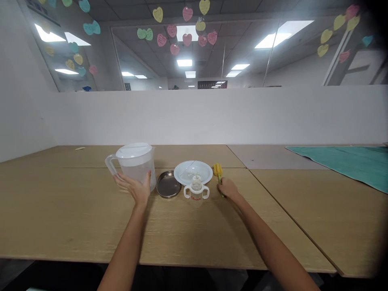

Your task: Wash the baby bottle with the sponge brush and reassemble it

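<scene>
My left hand [135, 186] spans the near side of a translucent plastic pitcher [140, 171], thumb on its right side and fingers toward its handle side. The pitcher has a white lid and stands at the left. My right hand [229, 188] is closed around the green handle of a bottle brush [217, 169], its yellow sponge head pointing away from me. Between my hands, a clear baby bottle [196, 198] with two white handles stands upright in front of a white bowl [206, 174]. Something clear lies in the bowl. A round metal pan [168, 185] sits between pitcher and bowl.
A green cloth [348, 159] covers the far right of the wooden table [182, 238]. Seams run between the tabletops. A small flat pale piece [80, 148] lies at the back left. Behind the table rises a white wall [194, 117] with glass above.
</scene>
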`<state>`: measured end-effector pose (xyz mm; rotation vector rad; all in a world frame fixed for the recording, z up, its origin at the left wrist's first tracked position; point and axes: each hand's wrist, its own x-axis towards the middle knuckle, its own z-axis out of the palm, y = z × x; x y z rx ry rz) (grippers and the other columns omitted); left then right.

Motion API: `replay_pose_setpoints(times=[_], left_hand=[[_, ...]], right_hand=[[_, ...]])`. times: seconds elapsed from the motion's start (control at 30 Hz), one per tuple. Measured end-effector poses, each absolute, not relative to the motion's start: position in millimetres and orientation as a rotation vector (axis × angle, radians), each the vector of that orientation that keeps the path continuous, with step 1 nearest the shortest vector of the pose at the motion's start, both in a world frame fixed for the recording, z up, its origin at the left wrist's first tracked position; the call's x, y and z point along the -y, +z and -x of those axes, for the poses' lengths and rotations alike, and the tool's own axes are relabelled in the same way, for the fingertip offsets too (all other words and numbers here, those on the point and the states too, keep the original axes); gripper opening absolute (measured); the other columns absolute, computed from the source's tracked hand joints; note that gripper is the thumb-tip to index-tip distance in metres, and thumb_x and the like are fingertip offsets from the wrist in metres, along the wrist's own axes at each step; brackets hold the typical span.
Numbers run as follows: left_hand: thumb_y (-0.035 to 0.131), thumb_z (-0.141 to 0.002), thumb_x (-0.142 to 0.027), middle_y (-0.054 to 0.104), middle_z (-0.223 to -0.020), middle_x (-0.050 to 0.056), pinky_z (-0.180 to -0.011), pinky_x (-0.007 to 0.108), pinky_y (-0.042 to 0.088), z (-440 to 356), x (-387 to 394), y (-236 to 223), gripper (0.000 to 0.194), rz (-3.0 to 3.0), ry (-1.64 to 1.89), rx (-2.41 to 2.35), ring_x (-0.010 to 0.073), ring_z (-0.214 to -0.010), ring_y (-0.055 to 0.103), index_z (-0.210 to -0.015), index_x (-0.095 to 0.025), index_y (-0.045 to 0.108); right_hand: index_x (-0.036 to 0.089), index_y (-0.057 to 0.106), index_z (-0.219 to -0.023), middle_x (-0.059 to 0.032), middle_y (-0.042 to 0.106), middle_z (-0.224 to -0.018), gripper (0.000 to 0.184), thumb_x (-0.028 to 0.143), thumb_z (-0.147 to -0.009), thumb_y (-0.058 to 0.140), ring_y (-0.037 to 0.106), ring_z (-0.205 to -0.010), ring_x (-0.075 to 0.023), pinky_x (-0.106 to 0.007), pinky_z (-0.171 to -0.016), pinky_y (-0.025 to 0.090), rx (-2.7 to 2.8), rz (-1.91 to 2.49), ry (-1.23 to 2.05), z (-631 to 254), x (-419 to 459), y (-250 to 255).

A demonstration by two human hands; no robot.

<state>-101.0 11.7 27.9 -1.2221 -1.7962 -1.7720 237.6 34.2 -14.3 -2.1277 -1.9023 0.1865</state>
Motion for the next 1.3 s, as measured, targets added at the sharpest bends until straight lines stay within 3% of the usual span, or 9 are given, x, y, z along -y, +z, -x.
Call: replay_pose_setpoints(times=[0.07, 0.2, 0.3, 0.43, 0.63, 0.73, 0.83, 0.97, 1.3], left_hand=[[0.061, -0.072, -0.046, 0.01, -0.145, 0.025, -0.108, 0.052, 0.01, 84, -8, 31, 0.095, 1.329, -1.733, 1.595, 0.0342, -0.135, 0.008, -0.14, -0.002, 0.011], [0.039, -0.087, -0.027, 0.053, -0.122, 0.011, -0.101, 0.039, 0.032, 35, -27, 38, 0.039, 2.116, -1.536, 1.303, 0.0217, -0.118, 0.044, -0.122, -0.017, 0.05], [0.037, -0.084, -0.016, 0.064, -0.108, 0.005, -0.095, 0.035, 0.038, 0, -57, 41, 0.034, 2.607, -1.176, 1.18, 0.0177, -0.103, 0.054, -0.105, -0.021, 0.063], [0.05, -0.073, -0.008, 0.069, -0.096, 0.003, -0.101, 0.039, 0.029, -27, -83, 40, 0.029, 2.845, -0.603, 1.146, 0.0201, -0.109, 0.051, -0.084, -0.024, 0.071], [0.059, -0.071, -0.012, 0.069, -0.082, 0.005, -0.102, 0.058, 0.007, -29, -82, 38, 0.017, 2.81, -0.516, 1.22, 0.0246, -0.099, 0.053, -0.074, -0.023, 0.072], [0.059, -0.072, -0.014, 0.069, -0.076, 0.005, -0.1, 0.061, 0.005, -28, -79, 39, 0.016, 2.776, -0.495, 1.323, 0.0253, -0.095, 0.054, -0.071, -0.024, 0.072], [0.057, -0.075, -0.017, 0.069, -0.084, 0.007, -0.099, 0.061, 0.008, -28, -76, 39, 0.016, 2.728, -0.537, 1.388, 0.0278, -0.099, 0.053, -0.069, -0.022, 0.071], [0.045, -0.084, -0.023, 0.067, -0.1, 0.007, -0.103, 0.055, 0.01, -22, -71, 35, 0.024, 2.634, -0.847, 1.427, 0.025, -0.102, 0.054, -0.09, -0.023, 0.068], [0.052, -0.081, -0.033, 0.069, -0.092, 0.007, -0.09, 0.037, 0.037, -12, -61, 17, 0.022, 2.37, -1.669, 1.482, 0.0203, -0.088, 0.061, -0.089, -0.018, 0.066]], right_hand=[[0.01, 0.059, -0.097, -0.0181, 0.064, -0.096, 0.028, 0.022, -0.085, 0.036, 0.061, -0.088, -0.0257, -0.029, -0.065, 0.04, 1.899, 2.135, 0.179, -235, -31, -15], [0.01, 0.056, -0.103, -0.0195, 0.064, -0.097, 0.03, 0.02, -0.089, 0.031, 0.061, -0.091, -0.026, -0.03, -0.069, 0.04, 1.899, 2.151, 0.118, -223, -22, -19], [0.009, 0.055, -0.103, -0.0198, 0.064, -0.095, 0.029, 0.019, -0.09, 0.031, 0.062, -0.089, -0.0264, -0.031, -0.069, 0.041, 1.925, 2.162, 0.079, -215, -19, -21], [0.009, 0.056, -0.103, -0.0194, 0.065, -0.094, 0.028, 0.018, -0.09, 0.032, 0.063, -0.087, -0.0259, -0.031, -0.068, 0.043, 1.929, 2.17, 0.075, -212, -20, -21], [0.008, 0.055, -0.102, -0.019, 0.064, -0.095, 0.028, 0.013, -0.088, 0.031, 0.063, -0.09, -0.0259, -0.031, -0.071, 0.043, 1.855, 2.196, 0.088, -215, -19, -13], [0.008, 0.055, -0.103, -0.0183, 0.064, -0.094, 0.028, 0.011, -0.088, 0.032, 0.063, -0.089, -0.0244, -0.029, -0.071, 0.042, 1.737, 2.192, 0.142, -218, -17, -8], [0.01, 0.054, -0.106, -0.0163, 0.065, -0.091, 0.029, 0.016, -0.09, 0.031, 0.063, -0.085, -0.0227, -0.028, -0.069, 0.041, 1.581, 2.172, 0.163, -221, -15, -4], [0.014, 0.052, -0.114, -0.0105, 0.067, -0.084, 0.035, 0.025, -0.092, 0.026, 0.063, -0.076, -0.0203, -0.026, -0.064, 0.038, 1.495, 2.042, -0.007, -219, -11, 2], [0.021, 0.057, -0.116, -0.0055, 0.068, -0.098, 0.039, 0.035, -0.094, 0.029, 0.062, -0.081, -0.0147, -0.02, -0.063, 0.038, 1.76, 1.464, -0.287, -204, -3, -4]])
